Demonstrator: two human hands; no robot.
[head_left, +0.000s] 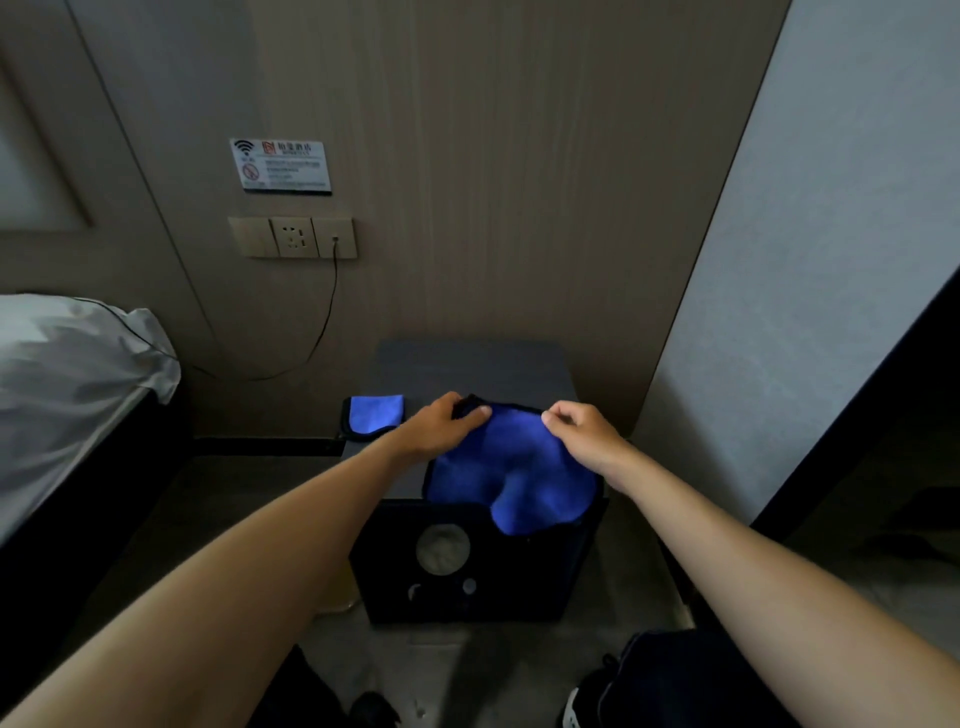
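Observation:
A large blue cloth (511, 470) with a dark border lies spread over the front of a grey bedside table (475, 366) and droops over its front edge. My left hand (441, 423) pinches the cloth's far left corner between thumb and fingers. My right hand (584, 428) pinches the far edge of the same cloth further right. A second, smaller folded blue cloth (375, 413) lies at the table's left edge, apart from both hands.
A dark box (467, 564) with round cut-outs stands on the floor against the table's front. A bed with white bedding (67, 374) is at the left. Wall sockets (293, 237) with a plugged cable and a sign (280, 165) hang above. My shoes (587, 699) are at the bottom.

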